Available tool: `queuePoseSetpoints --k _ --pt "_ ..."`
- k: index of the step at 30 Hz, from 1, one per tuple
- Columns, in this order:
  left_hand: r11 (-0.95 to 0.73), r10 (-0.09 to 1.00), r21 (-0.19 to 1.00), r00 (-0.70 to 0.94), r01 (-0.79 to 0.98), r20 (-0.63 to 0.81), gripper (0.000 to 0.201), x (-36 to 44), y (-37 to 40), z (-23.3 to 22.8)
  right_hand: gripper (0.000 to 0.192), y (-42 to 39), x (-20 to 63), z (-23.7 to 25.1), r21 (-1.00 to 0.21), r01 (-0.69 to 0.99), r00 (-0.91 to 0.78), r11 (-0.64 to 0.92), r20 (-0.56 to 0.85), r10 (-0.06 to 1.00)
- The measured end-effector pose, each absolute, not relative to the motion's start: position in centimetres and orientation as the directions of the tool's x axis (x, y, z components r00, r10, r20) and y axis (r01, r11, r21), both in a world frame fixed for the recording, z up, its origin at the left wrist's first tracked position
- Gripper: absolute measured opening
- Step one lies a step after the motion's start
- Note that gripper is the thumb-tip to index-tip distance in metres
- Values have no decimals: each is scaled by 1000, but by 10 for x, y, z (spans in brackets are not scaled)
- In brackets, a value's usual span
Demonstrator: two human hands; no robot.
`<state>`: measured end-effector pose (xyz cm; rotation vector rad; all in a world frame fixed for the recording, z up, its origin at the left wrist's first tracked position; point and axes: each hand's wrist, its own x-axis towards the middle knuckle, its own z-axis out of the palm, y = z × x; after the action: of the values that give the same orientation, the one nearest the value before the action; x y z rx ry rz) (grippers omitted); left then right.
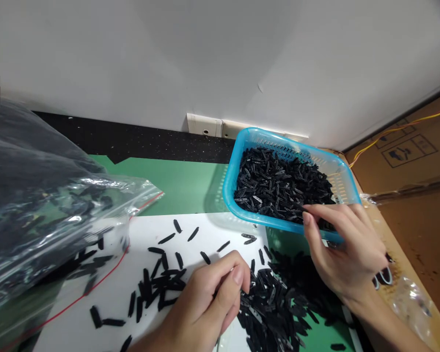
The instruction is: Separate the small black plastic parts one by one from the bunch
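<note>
While the desk [176, 185] carries a clear zip bag [91, 195] at left, a blue basket [229, 188] of black strips [275, 188] stands at right, a loose pile [271, 313] of more strips before it. Right hand [346, 249]: thumb and forefinger pinched together over the basket's near side, seemingly on a single strip [302, 208]. Left hand [213, 297]: curled closed, contents hidden. Single strip, at the basket's near edge: best gripped lightly by one end; long axis roughly sideways, free end leftward.

Left hand [218, 296] curled in; right hand [348, 249] pinching.
</note>
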<state>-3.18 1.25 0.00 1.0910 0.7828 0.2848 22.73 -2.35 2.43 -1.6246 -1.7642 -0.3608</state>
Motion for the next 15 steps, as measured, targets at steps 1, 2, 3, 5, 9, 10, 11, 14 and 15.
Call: queuePoseSetpoints --k 1,2,3,5,9,10,11,14,15 --pt "455 579 876 694 162 -429 51 -31 13 2 32 -24 227 24 -267 952 56 149 632 773" --pt "453 593 877 681 160 -430 51 -31 13 4 37 -25 225 24 -295 946 78 138 615 784" --pt "455 608 876 664 157 -435 50 -30 13 7 41 -26 222 25 -333 930 89 155 613 785" --pt "480 627 864 629 153 -460 51 -29 13 12 42 -32 213 24 -407 870 36 279 617 786" --pt "535 639 833 578 139 -507 57 -28 11 17 22 -43 184 19 -525 663 -239 534 527 816" --pt "545 645 828 564 135 -516 58 -29 10 17 18 -45 176 16 -566 605 -291 560 497 817" --pt "554 649 822 550 132 -525 59 -29 8 17 16 -46 169 14 -618 552 -318 560 465 826" --pt "570 664 810 504 137 -552 59 -30 5 17 18 -48 156 8 -737 473 -301 482 379 875" --pt "571 667 809 495 139 -556 58 -30 4 17 19 -49 154 7 -759 471 -286 449 350 892"
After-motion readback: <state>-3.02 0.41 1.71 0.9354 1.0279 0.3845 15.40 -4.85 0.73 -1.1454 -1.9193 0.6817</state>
